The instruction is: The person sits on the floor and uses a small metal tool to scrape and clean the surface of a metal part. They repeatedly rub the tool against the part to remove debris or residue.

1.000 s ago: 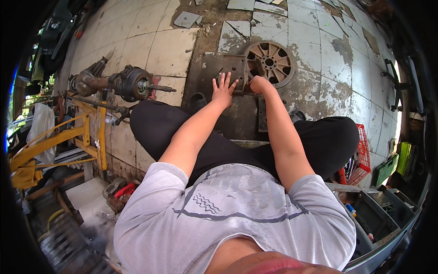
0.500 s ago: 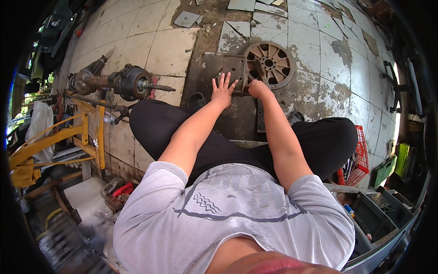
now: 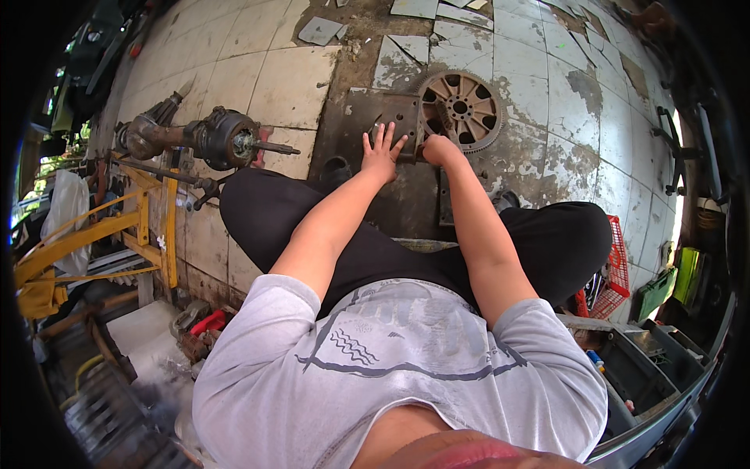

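My left hand point(image 3: 380, 156) lies with its fingers spread on a dark, greasy metal plate point(image 3: 400, 117) with several holes. Beside it, my right hand point(image 3: 441, 151) is closed in a fist at the plate's right edge. What that fist grips is hidden; a narrow brownish piece point(image 3: 446, 117) rises just beyond it, over the near-left part of a toothed flywheel point(image 3: 478, 125). The flywheel is round and rusty brown with spokes, flat beside the plate. A dark metal piece with holes point(image 3: 446, 199) sits below my right hand, between my legs.
To the left stands a rusty axle housing point(image 3: 226, 141) with a protruding shaft, near a yellow metal frame point(image 3: 168, 227). A red plastic basket point(image 3: 619, 273) and a grey compartment tray point(image 3: 637, 367) are at the right. Broken tiles point(image 3: 319, 31) lie at the far floor.
My right fist has shifted very slightly to the left and away from me. My left hand stays spread on the plate, and the flywheel has not moved.
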The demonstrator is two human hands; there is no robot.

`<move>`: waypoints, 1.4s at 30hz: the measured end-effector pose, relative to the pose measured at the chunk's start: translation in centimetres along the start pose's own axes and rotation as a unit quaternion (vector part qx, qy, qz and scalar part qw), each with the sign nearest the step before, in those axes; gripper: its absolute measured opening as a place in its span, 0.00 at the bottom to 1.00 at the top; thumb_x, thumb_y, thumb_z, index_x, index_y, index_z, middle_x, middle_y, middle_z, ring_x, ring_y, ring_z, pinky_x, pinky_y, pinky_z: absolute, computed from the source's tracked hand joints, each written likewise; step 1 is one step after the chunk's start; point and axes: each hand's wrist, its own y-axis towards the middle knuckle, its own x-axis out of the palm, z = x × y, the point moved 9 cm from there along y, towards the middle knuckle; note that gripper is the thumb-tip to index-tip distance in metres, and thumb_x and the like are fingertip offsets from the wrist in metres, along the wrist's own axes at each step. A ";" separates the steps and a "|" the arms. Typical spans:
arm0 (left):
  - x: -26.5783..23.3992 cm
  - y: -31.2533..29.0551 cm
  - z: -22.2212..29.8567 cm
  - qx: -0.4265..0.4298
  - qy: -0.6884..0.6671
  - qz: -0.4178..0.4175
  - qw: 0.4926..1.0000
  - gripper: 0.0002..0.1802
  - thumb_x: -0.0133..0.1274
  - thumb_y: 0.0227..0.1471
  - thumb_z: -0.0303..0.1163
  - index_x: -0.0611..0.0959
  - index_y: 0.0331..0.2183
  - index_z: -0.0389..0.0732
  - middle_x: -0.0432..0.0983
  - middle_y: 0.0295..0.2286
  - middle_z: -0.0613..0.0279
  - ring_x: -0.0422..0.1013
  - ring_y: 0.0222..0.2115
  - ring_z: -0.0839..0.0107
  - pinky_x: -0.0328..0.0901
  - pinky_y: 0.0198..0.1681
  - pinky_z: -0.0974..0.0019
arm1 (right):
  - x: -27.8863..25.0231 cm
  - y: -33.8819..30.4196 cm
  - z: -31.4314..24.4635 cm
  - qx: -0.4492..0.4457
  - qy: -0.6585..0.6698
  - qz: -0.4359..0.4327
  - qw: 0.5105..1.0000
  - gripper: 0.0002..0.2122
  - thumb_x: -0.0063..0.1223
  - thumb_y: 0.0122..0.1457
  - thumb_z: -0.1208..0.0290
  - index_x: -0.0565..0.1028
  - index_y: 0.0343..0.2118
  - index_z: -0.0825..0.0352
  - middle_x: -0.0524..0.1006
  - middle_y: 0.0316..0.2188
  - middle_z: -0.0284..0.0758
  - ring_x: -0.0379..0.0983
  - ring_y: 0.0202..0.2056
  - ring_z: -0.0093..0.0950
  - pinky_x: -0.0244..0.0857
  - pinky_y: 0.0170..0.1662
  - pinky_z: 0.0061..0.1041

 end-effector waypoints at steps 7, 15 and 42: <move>1.9 -1.0 -0.8 -0.010 -0.006 -0.001 1.000 0.66 0.68 0.48 0.51 0.42 0.74 0.63 0.20 0.74 0.53 0.21 0.74 0.47 0.33 0.70 0.28 | -1.0 -0.8 -1.8 -0.008 -0.002 -0.049 0.999 0.16 0.50 0.60 0.68 0.84 0.46 0.68 0.81 0.50 0.49 0.78 0.53 0.48 0.73 0.55 0.42; 2.0 -0.9 -1.0 -0.017 0.005 0.000 1.000 0.65 0.67 0.48 0.51 0.42 0.75 0.62 0.20 0.74 0.53 0.22 0.74 0.47 0.33 0.71 0.28 | 0.1 0.7 -0.9 0.025 -0.015 -0.094 0.995 0.16 0.50 0.61 0.69 0.83 0.48 0.67 0.80 0.52 0.49 0.77 0.54 0.47 0.71 0.57 0.45; 1.2 -1.2 -0.8 -0.010 -0.005 -0.019 1.000 0.60 0.63 0.54 0.48 0.42 0.75 0.62 0.19 0.74 0.53 0.21 0.74 0.47 0.31 0.70 0.27 | -0.1 0.2 -0.4 0.026 0.021 -0.020 0.999 0.16 0.49 0.58 0.75 0.86 0.45 0.60 0.84 0.44 0.45 0.81 0.46 0.46 0.74 0.51 0.43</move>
